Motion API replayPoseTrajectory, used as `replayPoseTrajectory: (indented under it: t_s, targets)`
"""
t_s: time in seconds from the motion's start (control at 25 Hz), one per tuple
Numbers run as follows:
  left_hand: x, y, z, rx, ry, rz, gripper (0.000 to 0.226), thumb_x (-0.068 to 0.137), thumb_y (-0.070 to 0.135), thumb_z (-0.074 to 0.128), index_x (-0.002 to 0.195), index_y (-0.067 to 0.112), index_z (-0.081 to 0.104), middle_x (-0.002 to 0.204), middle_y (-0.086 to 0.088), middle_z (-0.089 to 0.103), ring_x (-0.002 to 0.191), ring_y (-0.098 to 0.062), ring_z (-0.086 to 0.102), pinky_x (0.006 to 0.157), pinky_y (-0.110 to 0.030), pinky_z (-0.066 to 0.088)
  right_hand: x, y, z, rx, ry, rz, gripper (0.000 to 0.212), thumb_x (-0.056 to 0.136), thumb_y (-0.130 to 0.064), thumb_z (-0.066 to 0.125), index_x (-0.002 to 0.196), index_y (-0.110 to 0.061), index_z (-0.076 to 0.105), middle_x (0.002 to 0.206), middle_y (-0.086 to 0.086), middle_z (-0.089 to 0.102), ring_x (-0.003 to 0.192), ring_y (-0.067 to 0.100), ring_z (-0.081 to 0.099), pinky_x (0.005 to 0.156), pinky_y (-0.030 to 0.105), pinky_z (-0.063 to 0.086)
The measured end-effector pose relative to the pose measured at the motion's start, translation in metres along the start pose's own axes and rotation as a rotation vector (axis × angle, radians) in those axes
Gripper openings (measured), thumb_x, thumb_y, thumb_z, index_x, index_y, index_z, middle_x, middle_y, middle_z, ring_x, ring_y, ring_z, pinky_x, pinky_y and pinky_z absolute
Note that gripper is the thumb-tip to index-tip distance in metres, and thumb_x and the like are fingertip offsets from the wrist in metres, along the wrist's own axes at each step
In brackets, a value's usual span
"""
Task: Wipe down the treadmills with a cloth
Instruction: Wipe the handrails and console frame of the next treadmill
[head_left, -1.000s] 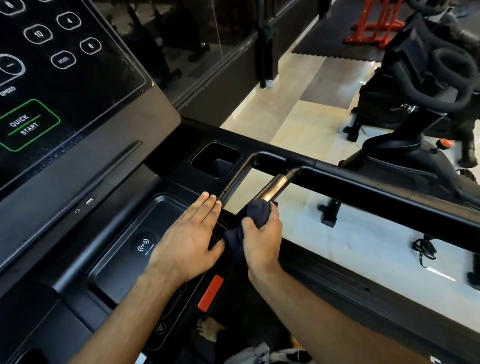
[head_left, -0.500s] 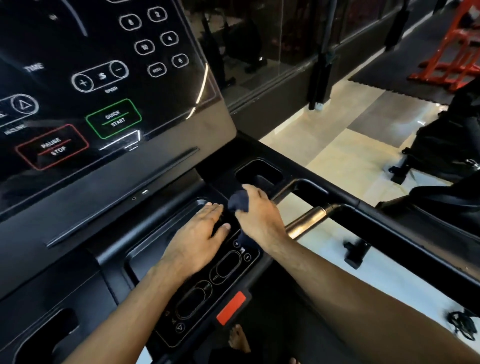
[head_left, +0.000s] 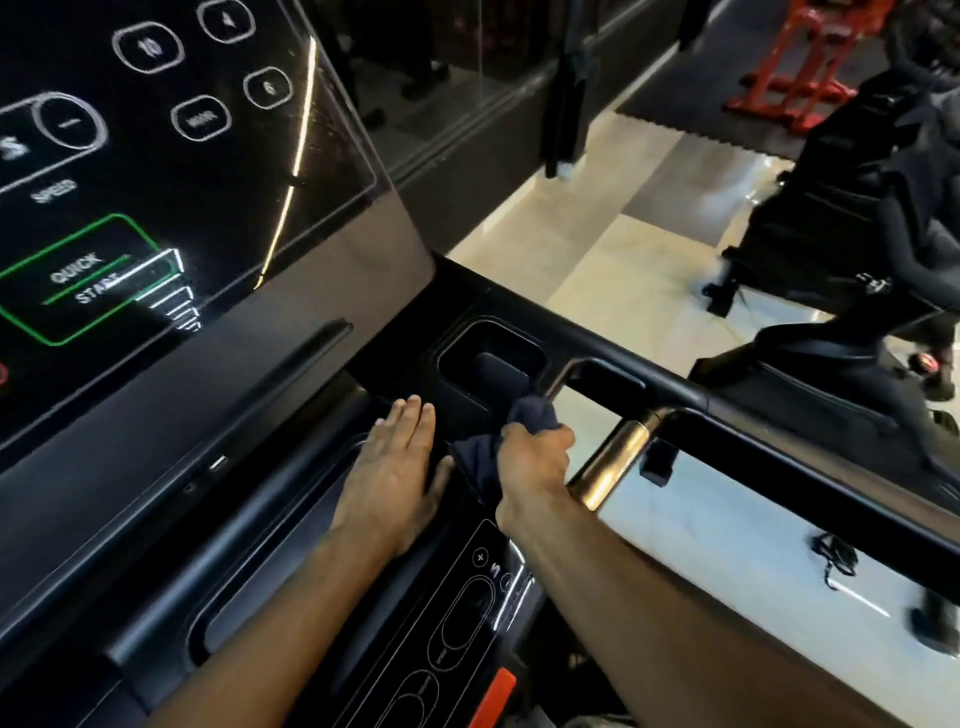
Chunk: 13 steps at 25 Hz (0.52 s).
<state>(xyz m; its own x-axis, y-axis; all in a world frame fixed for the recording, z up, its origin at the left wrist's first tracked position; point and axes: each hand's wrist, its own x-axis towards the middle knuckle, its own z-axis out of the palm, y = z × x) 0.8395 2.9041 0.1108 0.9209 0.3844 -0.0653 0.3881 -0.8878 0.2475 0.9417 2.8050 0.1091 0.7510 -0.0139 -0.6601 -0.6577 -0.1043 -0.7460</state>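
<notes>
I stand at a black treadmill console (head_left: 291, 374) with a glossy touch screen (head_left: 156, 156) at the upper left. My right hand (head_left: 535, 462) grips a bunched dark blue cloth (head_left: 530, 415) and presses it on the console just below the square cup holder (head_left: 488, 358), beside the metal pulse grip (head_left: 618, 457). My left hand (head_left: 400, 462) lies flat, fingers together, on the edge of the shallow tray (head_left: 291, 561). Part of the cloth hangs between my two hands.
A black side rail (head_left: 779, 441) runs right from the console. Below my right wrist is a control strip (head_left: 467, 613) with a red safety tab (head_left: 498, 686). An exercise bike (head_left: 857, 291) and red rack (head_left: 800, 67) stand on the tiled floor beyond.
My right hand carried the cloth off the metal grip up onto the console near the cup holder. The left hand stayed flat on the tray edge. My view swung left, then back.
</notes>
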Motion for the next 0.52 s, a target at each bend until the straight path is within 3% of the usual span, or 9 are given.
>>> replayPoseTrajectory:
  t_s: [0.08,0.2,0.28,0.4,0.52]
  targets:
    - [0.004,0.000,0.003,-0.001,0.018,0.014,0.066,0.102,0.040,0.034,0.154,0.008,0.010,0.163,-0.008,0.006,0.150,-0.019,0.000,0.120,-0.030,-0.004,0.009,0.005,-0.002,0.066,0.049,0.057,0.053,0.098,-0.017,0.054,0.145,-0.018,0.029,0.141,0.011,0.046,0.116,0.031,0.055,0.098,0.044,0.052]
    - [0.015,-0.007,0.007,0.000,-0.011,0.044,0.065,0.100,0.032,0.037,0.154,0.007,0.011,0.163,-0.008,0.008,0.150,-0.017,0.002,0.121,-0.030,-0.001,0.016,-0.001,0.010,0.003,0.030,0.177,0.058,0.099,-0.031,0.055,0.148,-0.017,0.028,0.143,0.013,0.043,0.119,0.036,0.051,0.092,0.041,0.045]
    - [0.019,-0.008,0.009,0.003,-0.002,0.025,0.063,0.102,0.035,0.035,0.154,0.008,0.013,0.163,-0.007,0.010,0.150,-0.017,0.003,0.122,-0.032,0.002,0.031,-0.010,0.015,0.006,0.086,0.132,0.057,0.099,-0.042,0.051,0.146,-0.016,0.032,0.143,0.015,0.045,0.119,0.039,0.052,0.098,0.045,0.044]
    - [0.019,-0.005,0.012,0.053,0.015,-0.008,0.067,0.099,0.047,0.019,0.153,0.008,0.017,0.162,-0.008,0.014,0.150,-0.017,0.007,0.122,-0.032,0.003,0.040,-0.006,0.015,-0.026,0.096,0.070,0.053,0.101,-0.044,0.043,0.145,-0.017,0.034,0.142,0.015,0.049,0.119,0.038,0.054,0.101,0.046,0.044]
    - [0.020,-0.006,0.015,0.069,-0.015,0.003,0.079,0.088,0.051,0.005,0.153,0.007,0.018,0.162,-0.008,0.015,0.150,-0.017,0.008,0.120,-0.029,0.001,0.031,0.015,0.012,-0.075,-0.021,0.207,0.058,0.102,-0.045,0.044,0.148,-0.014,0.029,0.143,0.017,0.046,0.122,0.039,0.052,0.103,0.046,0.043]
